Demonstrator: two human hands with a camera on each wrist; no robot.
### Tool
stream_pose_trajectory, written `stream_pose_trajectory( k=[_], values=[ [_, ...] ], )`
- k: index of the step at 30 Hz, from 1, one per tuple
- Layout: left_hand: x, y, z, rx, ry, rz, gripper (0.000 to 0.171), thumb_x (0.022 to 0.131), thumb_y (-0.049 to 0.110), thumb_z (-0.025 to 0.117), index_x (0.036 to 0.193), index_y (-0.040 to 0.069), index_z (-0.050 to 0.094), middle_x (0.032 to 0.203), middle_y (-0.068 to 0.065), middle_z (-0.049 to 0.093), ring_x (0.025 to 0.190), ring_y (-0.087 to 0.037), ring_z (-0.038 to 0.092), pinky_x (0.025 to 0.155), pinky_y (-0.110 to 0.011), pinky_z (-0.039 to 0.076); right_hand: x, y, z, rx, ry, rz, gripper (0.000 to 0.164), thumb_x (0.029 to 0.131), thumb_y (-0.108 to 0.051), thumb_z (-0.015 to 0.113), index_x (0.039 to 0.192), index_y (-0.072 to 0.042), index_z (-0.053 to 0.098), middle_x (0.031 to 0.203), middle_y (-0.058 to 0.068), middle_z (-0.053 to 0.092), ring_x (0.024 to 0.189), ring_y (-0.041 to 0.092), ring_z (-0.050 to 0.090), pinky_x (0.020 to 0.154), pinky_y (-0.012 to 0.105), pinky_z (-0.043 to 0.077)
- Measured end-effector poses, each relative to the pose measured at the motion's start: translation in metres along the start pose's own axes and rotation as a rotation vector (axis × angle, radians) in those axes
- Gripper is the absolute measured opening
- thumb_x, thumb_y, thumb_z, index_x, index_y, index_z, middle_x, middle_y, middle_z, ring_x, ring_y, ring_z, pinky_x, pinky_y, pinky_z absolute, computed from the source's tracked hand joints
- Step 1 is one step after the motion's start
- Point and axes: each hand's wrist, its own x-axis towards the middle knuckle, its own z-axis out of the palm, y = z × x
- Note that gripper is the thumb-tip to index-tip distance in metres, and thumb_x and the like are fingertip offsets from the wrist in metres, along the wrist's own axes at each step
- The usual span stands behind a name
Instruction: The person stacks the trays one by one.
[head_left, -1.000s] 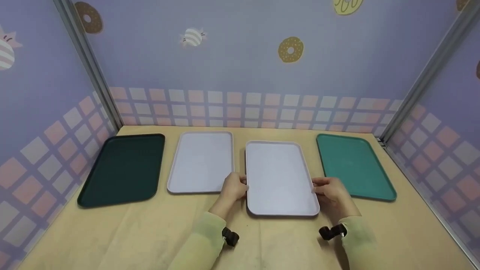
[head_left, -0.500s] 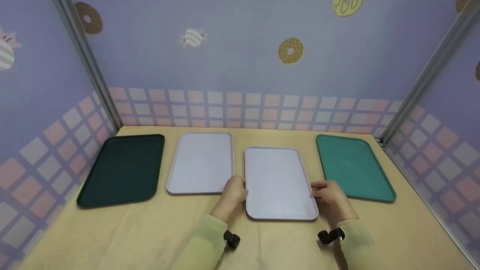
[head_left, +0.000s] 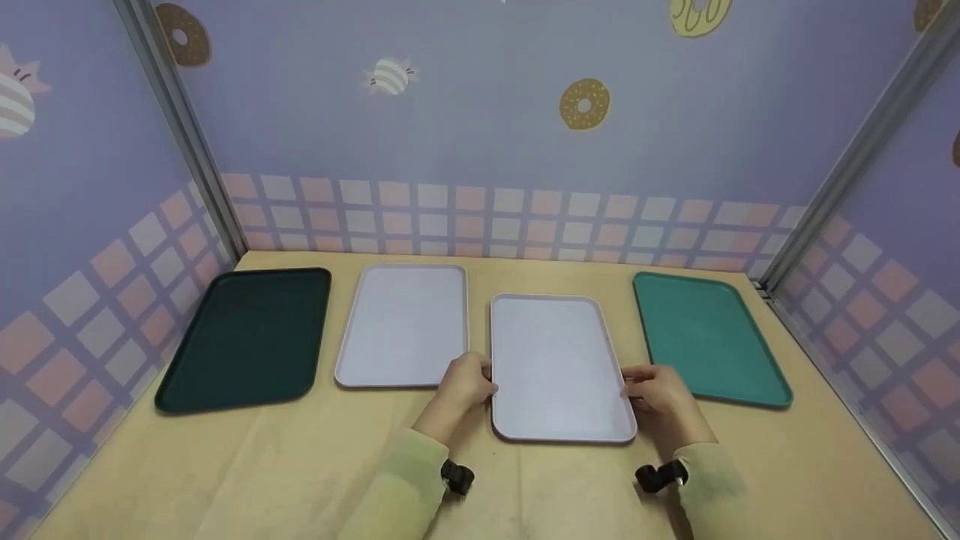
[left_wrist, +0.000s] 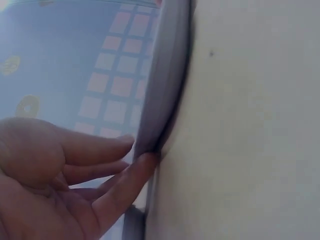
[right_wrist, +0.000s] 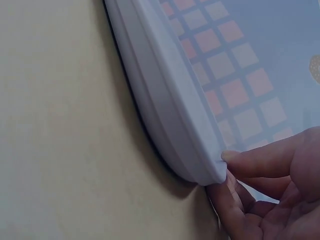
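Observation:
A pale lilac-white rectangular tray [head_left: 562, 367] lies right of centre in the head view, its long sides pointing away from me. My left hand [head_left: 466, 381] pinches its left edge, and my right hand [head_left: 660, 390] pinches the right edge. Seen from the left wrist, the thumb is at the upper rim of the tray [left_wrist: 162, 80] and a fingertip is low against its underside. From the right wrist, thumb and fingers close on the rim of the tray [right_wrist: 165, 100]. Its side shows layered lines there; whether trays are stacked I cannot tell.
Left of the held tray lies another pale tray [head_left: 409, 322], close to my left hand. A dark green tray [head_left: 247, 337] is at far left, a lighter green tray [head_left: 709, 337] at right behind my right hand. Walls enclose the beige tabletop [head_left: 300, 465] at back and sides.
Both hands have drawn the pale tray slightly toward me, mostly between the first two frames. Over the last half second it has hardly moved. The other trays stay in place.

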Motion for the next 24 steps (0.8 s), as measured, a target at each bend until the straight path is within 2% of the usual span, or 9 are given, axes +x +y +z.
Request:
stream_pose_trajectory(
  k=[2,4,7,12,17,20,24],
  values=[
    [-0.001,-0.001,-0.01,-0.092,-0.061,-0.056,0.005,0.087,-0.005,0.072,0.087,-0.007,0.067,0.077,-0.004,0.064,0.069,-0.016,0.059,0.062,-0.023,0.052,0.0,0.0,0.0,0.001,0.004,-0.005,0.042,0.093,0.002,0.065,0.134,0.009,0.062,0.108,0.015,0.067,0.088,0.015,0.061,0.074,0.023,0.055],
    [-0.002,-0.004,-0.023,-0.189,-0.091,-0.117,0.025,0.091,-0.001,0.071,0.115,-0.01,0.069,0.092,-0.01,0.071,0.078,-0.02,0.068,0.071,-0.028,0.061,0.001,0.0,0.001,0.003,0.004,-0.011,0.042,0.092,0.002,0.064,0.134,0.009,0.062,0.105,0.014,0.067,0.086,0.014,0.06,0.073,0.023,0.053],
    [-0.003,-0.012,-0.044,-0.278,-0.056,-0.16,0.052,0.095,0.002,0.067,0.144,-0.01,0.052,0.114,-0.021,0.072,0.097,-0.031,0.074,0.084,-0.037,0.064,0.001,0.001,0.001,0.026,0.005,-0.009,0.043,0.092,0.003,0.064,0.134,0.01,0.061,0.106,0.015,0.069,0.085,0.014,0.061,0.072,0.022,0.053],
    [-0.003,-0.035,-0.079,-0.295,0.084,-0.18,0.049,0.098,0.006,0.065,0.142,-0.012,0.053,0.125,-0.029,0.068,0.113,-0.038,0.07,0.091,-0.039,0.062,-0.001,0.0,0.002,0.095,-0.011,-0.001,0.047,0.09,0.007,0.065,0.136,0.013,0.058,0.113,0.019,0.068,0.088,0.012,0.065,0.075,0.024,0.058],
    [-0.011,-0.06,-0.109,-0.259,0.206,-0.235,0.05,0.102,0.01,0.06,0.145,-0.011,0.049,0.134,-0.03,0.063,0.126,-0.042,0.061,0.103,-0.045,0.055,-0.002,-0.002,0.003,0.096,-0.006,0.002,0.047,0.09,0.007,0.066,0.136,0.013,0.058,0.105,0.014,0.067,0.086,0.011,0.064,0.075,0.023,0.058],
    [-0.018,-0.075,-0.123,-0.24,0.282,-0.28,0.05,0.102,0.012,0.058,0.146,-0.011,0.048,0.139,-0.032,0.059,0.132,-0.044,0.056,0.11,-0.05,0.048,-0.001,-0.001,0.003,0.081,0.003,-0.001,0.046,0.09,0.007,0.066,0.135,0.013,0.059,0.106,0.015,0.068,0.086,0.012,0.065,0.075,0.024,0.058],
    [-0.025,-0.093,-0.134,-0.233,0.362,-0.346,0.049,0.102,0.011,0.057,0.146,-0.011,0.048,0.142,-0.033,0.055,0.136,-0.044,0.051,0.115,-0.052,0.043,0.0,0.0,0.003,0.057,0.015,-0.003,0.044,0.09,0.007,0.065,0.133,0.014,0.06,0.112,0.021,0.069,0.088,0.013,0.066,0.076,0.026,0.059]
  ],
)
